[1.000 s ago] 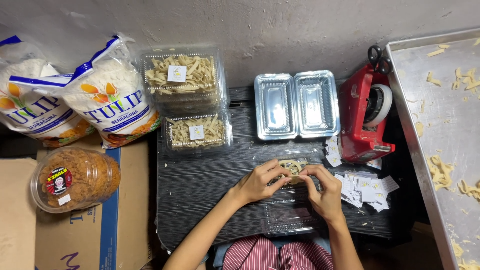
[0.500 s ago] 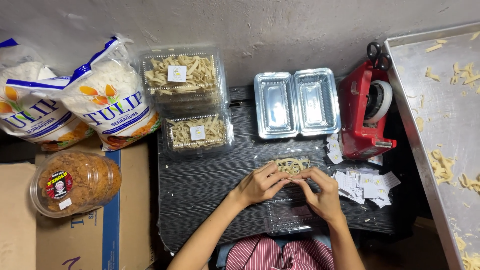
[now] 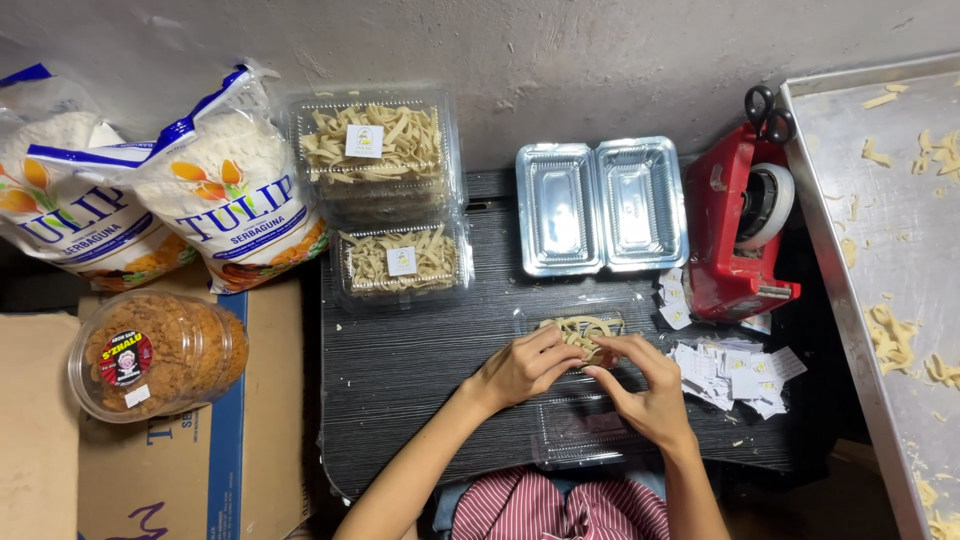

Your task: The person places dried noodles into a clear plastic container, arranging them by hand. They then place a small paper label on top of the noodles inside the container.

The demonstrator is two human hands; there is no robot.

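Note:
My left hand (image 3: 522, 368) and my right hand (image 3: 645, 392) meet over a small clear plastic box (image 3: 582, 440) lying open on the dark table (image 3: 410, 360). The fingertips of both hands press on a clump of pale strip-shaped snacks (image 3: 582, 330) sitting in the box's far half. The near half of the box is partly hidden under my right hand.
Two filled, labelled clear boxes (image 3: 375, 150) (image 3: 402, 262) stand at the back left. An open box without contents (image 3: 602, 205), a red tape dispenser (image 3: 738, 232) with scissors, and loose paper labels (image 3: 735, 372) lie right. A metal tray (image 3: 900, 260) holds snack pieces. Flour bags (image 3: 215, 190) and a jar (image 3: 150, 352) sit left.
Both hands have stayed over the open box. The fingers have shifted slightly on the snack clump, the right hand now a little more spread.

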